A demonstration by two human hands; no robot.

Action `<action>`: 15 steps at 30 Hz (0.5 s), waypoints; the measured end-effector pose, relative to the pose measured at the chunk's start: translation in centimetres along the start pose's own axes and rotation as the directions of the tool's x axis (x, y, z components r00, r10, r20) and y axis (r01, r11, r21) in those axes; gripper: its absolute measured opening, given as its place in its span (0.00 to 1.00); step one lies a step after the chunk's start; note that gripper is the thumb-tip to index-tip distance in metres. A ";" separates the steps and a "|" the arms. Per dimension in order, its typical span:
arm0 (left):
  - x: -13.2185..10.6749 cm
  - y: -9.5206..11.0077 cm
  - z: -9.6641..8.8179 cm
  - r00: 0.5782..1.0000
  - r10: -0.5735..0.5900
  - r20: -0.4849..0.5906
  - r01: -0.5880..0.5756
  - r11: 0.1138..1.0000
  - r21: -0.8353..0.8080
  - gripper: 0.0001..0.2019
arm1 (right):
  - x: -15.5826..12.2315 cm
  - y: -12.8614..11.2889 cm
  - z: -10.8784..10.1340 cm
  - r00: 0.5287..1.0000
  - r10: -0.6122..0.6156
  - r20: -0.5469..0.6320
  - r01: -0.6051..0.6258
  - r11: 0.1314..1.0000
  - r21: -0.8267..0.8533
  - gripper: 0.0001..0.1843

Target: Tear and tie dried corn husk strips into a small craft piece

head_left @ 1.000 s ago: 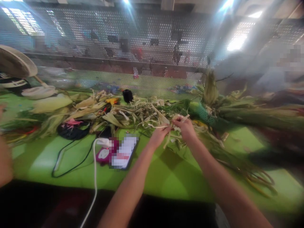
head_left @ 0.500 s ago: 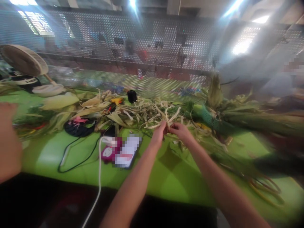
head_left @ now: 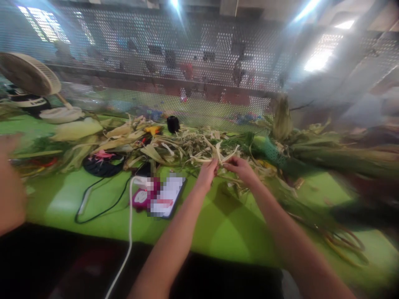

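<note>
My left hand (head_left: 208, 172) is closed in a pinch around the base of a small bunch of pale dried corn husk strips (head_left: 218, 153). The strips fan upward and outward from the fingers. Close on its right, my right hand (head_left: 239, 168) pinches one strip that spreads to that side. Both hands are above the green tabletop (head_left: 230, 224). Just beyond them lies a heap of shredded husk (head_left: 193, 143). My fingertips partly hide where the strips meet.
A phone (head_left: 170, 195), a magenta device (head_left: 141, 197) with a white cable and a black coiled item (head_left: 102, 164) lie left. A fan (head_left: 29, 74) stands far left; another person's arm (head_left: 11, 187) is below it. Long husks (head_left: 327, 151) extend right, before a perforated metal screen (head_left: 193, 83).
My right hand has shifted slightly right, away from the left hand, and the strip by it now points further out to the right. My left hand keeps its pinch.
</note>
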State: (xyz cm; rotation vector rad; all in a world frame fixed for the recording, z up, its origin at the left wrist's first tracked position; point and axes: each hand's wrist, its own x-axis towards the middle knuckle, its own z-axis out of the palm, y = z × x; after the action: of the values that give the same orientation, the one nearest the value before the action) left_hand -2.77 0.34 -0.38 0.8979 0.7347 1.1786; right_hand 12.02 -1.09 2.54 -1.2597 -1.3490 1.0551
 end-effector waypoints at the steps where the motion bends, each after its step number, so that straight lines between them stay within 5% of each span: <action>1: 0.0 -0.1 0.0 1.000 0.016 0.004 -0.016 0.999 0.031 0.21 | 0.0 0.0 -0.1 1.000 -0.003 -0.019 0.004 1.000 0.022 0.19; 7: -0.1 -0.2 0.0 0.989 0.135 0.052 -0.144 0.960 0.239 0.21 | 0.1 0.3 -0.3 0.995 0.007 -0.101 0.010 0.985 0.171 0.19; 15: -0.5 0.3 0.0 0.968 0.145 0.205 -0.216 0.898 0.383 0.18 | 0.1 0.4 -0.4 0.984 -0.027 -0.178 0.063 0.978 0.199 0.14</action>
State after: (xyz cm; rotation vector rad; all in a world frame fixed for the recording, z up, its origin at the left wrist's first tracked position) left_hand -2.97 -0.16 -0.12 1.4233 0.7788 1.1109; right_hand 12.51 -0.92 2.27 -1.1359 -1.1020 0.9995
